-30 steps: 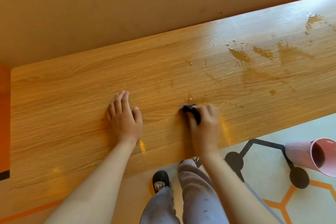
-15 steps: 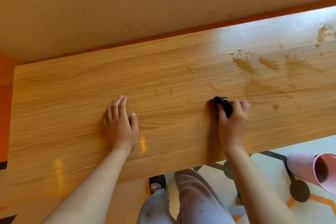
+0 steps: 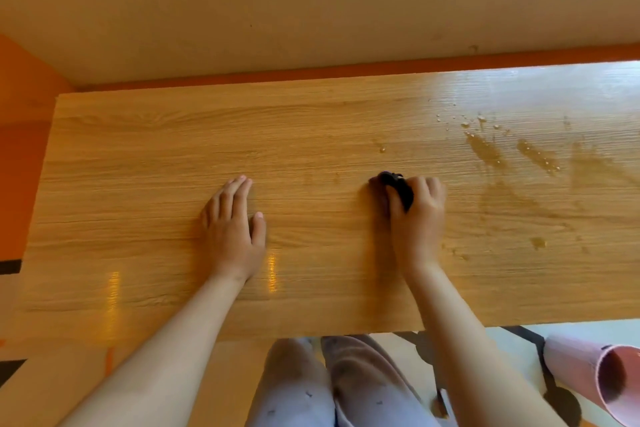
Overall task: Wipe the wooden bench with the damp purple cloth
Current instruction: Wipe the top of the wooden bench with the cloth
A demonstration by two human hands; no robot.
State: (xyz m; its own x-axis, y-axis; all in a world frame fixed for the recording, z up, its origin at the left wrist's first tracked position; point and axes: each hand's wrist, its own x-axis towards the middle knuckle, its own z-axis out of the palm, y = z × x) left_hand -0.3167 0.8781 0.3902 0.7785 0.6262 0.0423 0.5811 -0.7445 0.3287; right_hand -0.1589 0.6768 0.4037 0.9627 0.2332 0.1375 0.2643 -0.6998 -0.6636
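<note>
Right hand, squeezing the purple cloth, slid away from the flat, open left hand. Press hard; rub the wet spots to its right.

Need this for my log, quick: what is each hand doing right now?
Left hand: open, resting flat on the wooden bench.
Right hand: closed, gripping the purple cloth against the bench.

No readable text, label or number shows anywhere.
</note>
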